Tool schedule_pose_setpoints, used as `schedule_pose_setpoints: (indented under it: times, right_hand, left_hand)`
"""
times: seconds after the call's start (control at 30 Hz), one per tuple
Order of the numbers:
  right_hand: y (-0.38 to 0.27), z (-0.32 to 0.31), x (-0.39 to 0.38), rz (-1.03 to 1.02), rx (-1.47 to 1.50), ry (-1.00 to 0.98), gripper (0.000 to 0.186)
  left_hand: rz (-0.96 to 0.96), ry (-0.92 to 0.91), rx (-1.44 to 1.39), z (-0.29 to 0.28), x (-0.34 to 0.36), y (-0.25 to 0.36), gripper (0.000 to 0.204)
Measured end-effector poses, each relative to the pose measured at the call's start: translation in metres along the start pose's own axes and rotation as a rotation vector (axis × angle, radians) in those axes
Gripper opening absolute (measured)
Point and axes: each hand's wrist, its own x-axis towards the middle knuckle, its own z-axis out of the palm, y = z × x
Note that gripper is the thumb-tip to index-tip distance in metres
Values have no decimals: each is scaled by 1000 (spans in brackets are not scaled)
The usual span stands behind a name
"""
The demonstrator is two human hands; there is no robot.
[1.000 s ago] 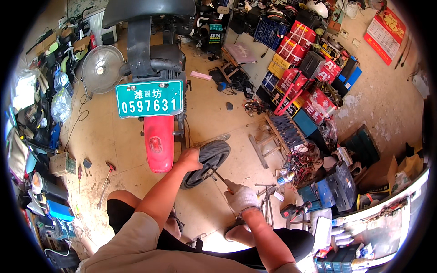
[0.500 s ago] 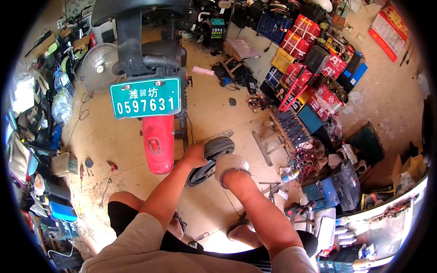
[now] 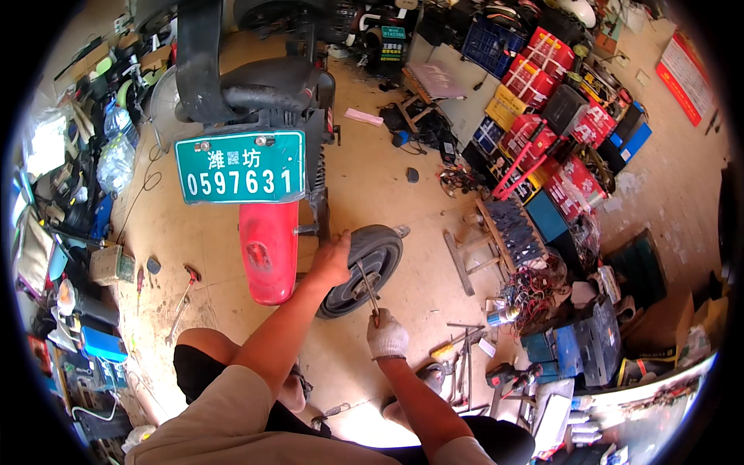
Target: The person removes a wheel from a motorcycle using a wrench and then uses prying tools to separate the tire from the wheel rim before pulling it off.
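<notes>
A small black wheel (image 3: 387, 246) with a tyre and spoked hub stands tilted on the floor beside the rear of a scooter. My bare left hand (image 3: 335, 260) grips the left upper side of its tyre. Just below the hub, my right hand (image 3: 387, 338), in a pale knitted glove, is closed around a slim metal tool (image 3: 370, 291). Its shaft crosses the wheel's face toward the hub; the exact kind of tool is unclear. Left of the wheel hangs the scooter's red rear mudguard (image 3: 268, 260), under a green plate (image 3: 240, 167).
Hand tools, including a red-headed hammer (image 3: 191, 274), lie on the floor to the left. A low wooden stool (image 3: 487, 252) stands to the right, near tangled wires (image 3: 535, 291). Red battery boxes (image 3: 535, 77) are stacked farther back. A drill (image 3: 515, 378) sits at lower right.
My right hand has drawn back from over the wheel toward me, and the tool now shows in it. More of the wheel's face is visible. The whole view has shifted slightly.
</notes>
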Motion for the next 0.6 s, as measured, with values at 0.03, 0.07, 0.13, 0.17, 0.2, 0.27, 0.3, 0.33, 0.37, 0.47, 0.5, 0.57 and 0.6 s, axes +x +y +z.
schedule_pose_setpoints:
  times: [0.03,0.07,0.13,0.17,0.2,0.27,0.3,0.33,0.37,0.47,0.5,0.57,0.6]
  right_hand:
    - [9,9,3,-20,23,38,26]
    - [16,18,7,-44,49,73,25]
    - [25,36,15,-76,89,112,23]
    - [30,47,20,-89,110,130,22]
    - [34,58,25,-75,136,127,21]
    - [35,87,37,-50,195,119,20]
    - [31,100,42,-21,268,93,19]
    - [29,112,45,-11,346,81,20]
    - [25,120,43,3,421,63,21]
    - [16,142,39,-11,743,27,22]
    - [16,147,38,-28,861,21,22]
    - [10,142,23,251,1100,-261,19]
    - [1,124,13,390,1204,-407,17]
  left_hand:
    - [1,8,-5,2,1,1,90]
    - [-9,20,5,5,1,-1,90]
    - [-19,44,24,9,5,-4,90]
    - [-21,49,32,10,6,-5,89]
    - [-17,52,39,9,6,-3,89]
    - [-9,62,56,9,7,1,89]
    - [1,63,66,10,6,3,89]
    - [11,65,77,10,8,4,90]
    - [21,62,84,10,9,8,90]
    - [36,29,99,9,13,25,92]
    - [29,4,99,9,15,33,93]
    - [8,-73,70,5,18,41,93]
    - [38,-59,42,8,15,40,93]
